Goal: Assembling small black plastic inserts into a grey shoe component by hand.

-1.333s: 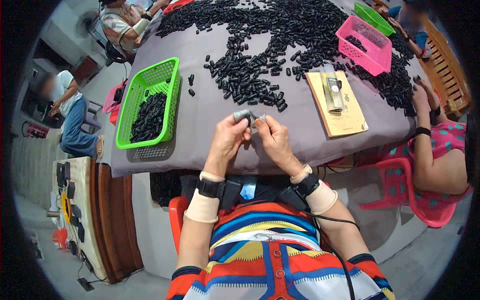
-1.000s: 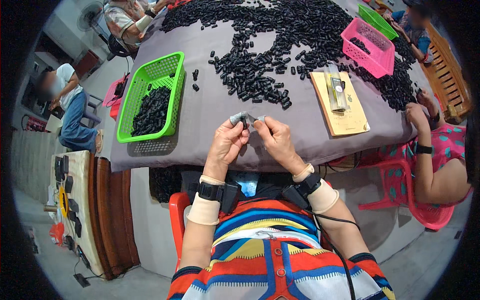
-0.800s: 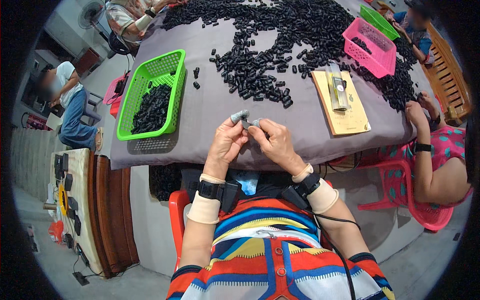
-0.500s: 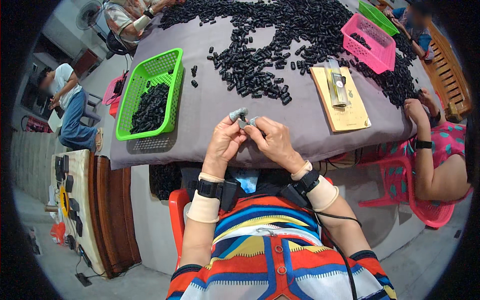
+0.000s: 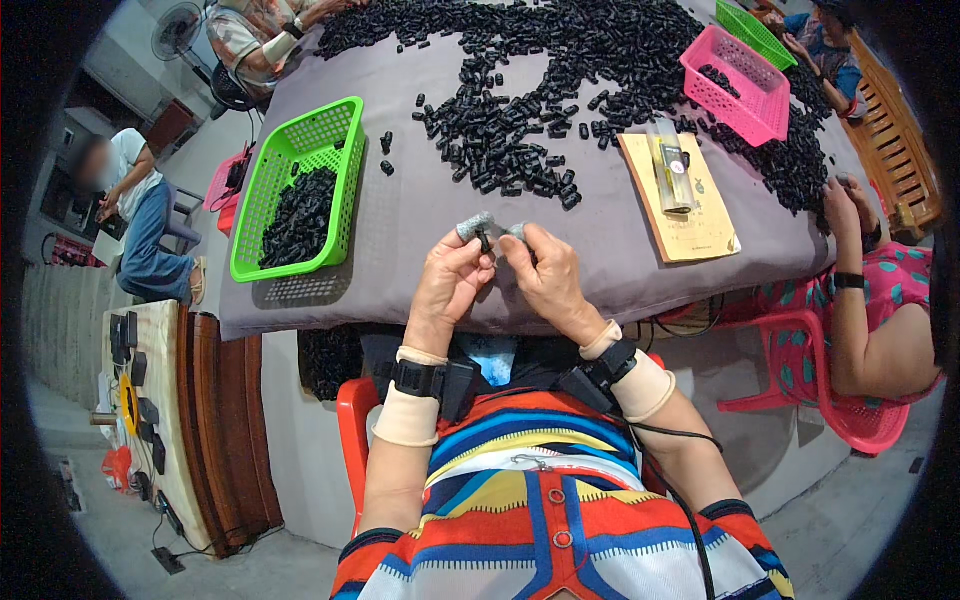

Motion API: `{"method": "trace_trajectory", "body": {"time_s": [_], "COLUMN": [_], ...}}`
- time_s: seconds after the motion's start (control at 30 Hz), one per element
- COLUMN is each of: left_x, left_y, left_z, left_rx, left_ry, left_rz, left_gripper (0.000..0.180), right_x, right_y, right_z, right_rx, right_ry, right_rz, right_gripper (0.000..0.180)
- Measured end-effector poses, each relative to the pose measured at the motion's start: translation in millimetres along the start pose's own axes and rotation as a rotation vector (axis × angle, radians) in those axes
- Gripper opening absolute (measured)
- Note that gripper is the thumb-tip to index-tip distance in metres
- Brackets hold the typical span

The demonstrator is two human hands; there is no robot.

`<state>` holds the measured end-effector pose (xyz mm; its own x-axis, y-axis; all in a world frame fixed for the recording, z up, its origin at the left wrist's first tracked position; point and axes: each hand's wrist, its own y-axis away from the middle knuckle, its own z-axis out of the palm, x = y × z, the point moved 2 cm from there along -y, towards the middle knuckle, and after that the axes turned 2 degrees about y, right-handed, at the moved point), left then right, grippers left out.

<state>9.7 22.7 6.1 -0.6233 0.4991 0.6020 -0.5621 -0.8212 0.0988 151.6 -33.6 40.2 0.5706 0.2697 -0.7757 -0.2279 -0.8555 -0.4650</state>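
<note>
Over the near edge of the table, my left hand (image 5: 452,277) pinches a small black cylindrical part (image 5: 486,243) between thumb and index finger. A grey cover wraps the tip of that index finger. Close beside it, my right hand (image 5: 548,272) is closed in a pinch, its index fingertip also in a grey cover. Whatever the right fingers hold is too small to make out. Beyond both hands, a large heap of similar black parts (image 5: 500,150) spreads over the grey cloth (image 5: 400,230).
Left of my hands stands a green basket (image 5: 345,230) partly filled with black parts. A yellow booklet (image 5: 700,235) carries a clear case (image 5: 675,180) on the right. Farther right is a pink basket (image 5: 760,110). Several people sit around, one close at my right.
My right fingers have drawn slightly away from the left ones, to the right. The black part in my left hand now shows more plainly and points downward.
</note>
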Motion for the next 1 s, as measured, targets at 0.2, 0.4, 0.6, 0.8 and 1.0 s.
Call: {"method": "trace_trajectory", "body": {"time_s": [0.2, 0.4, 0.6, 0.8, 1.0], "left_x": [-2.4, -3.0, -1.3, -3.1, -2.0], "left_y": [2.2, 3.4, 2.8, 2.2, 1.8], "left_z": [6.7, 8.7, 4.3, 1.5, -4.2], "left_rx": [-0.01, 0.007, -0.092, -0.011, -0.035], "left_ry": [-0.113, -0.097, -0.047, -0.041, -0.003], "left_rz": [-0.008, 0.005, -0.027, -0.008, -0.024], "left_gripper": [0.022, 0.022, 0.023, 0.022, 0.023], "right_x": [0.5, 1.6, 2.8, 2.1, 1.9], "right_y": [-1.7, -2.9, -3.4, -2.9, -0.3], "right_z": [1.7, 0.1, 1.1, -0.1, -1.2], "right_rx": [0.004, -0.022, -0.035, -0.068, -0.076], "right_ry": [-0.024, -0.041, -0.028, -0.036, -0.049], "right_rz": [0.03, 0.075, 0.065, 0.088, 0.007], "right_gripper": [0.028, 0.026, 0.027, 0.028, 0.025]}}
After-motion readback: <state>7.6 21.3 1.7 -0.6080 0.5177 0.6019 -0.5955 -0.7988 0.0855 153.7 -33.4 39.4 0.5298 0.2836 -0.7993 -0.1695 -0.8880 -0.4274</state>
